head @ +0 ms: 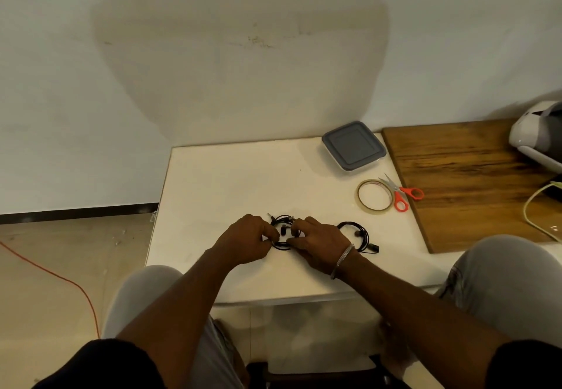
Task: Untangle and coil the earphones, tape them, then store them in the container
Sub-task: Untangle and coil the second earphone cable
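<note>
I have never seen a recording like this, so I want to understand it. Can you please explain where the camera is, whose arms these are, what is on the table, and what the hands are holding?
There is no machine here. The single picture comes from a camera worn on a person's head, looking forward and down, so the arms coming in from the bottom are that person's own. The person sits at a white table.

The left hand and the right hand both grip a coil of black earphones with their fingers, low over the table.

A second coil of black earphones lies just right of the right hand, not held.

Further back on the right are a roll of clear tape, scissors with orange handles resting beside it, and a container with a grey lid, closed. A wooden board adjoins the table on the right.
</note>
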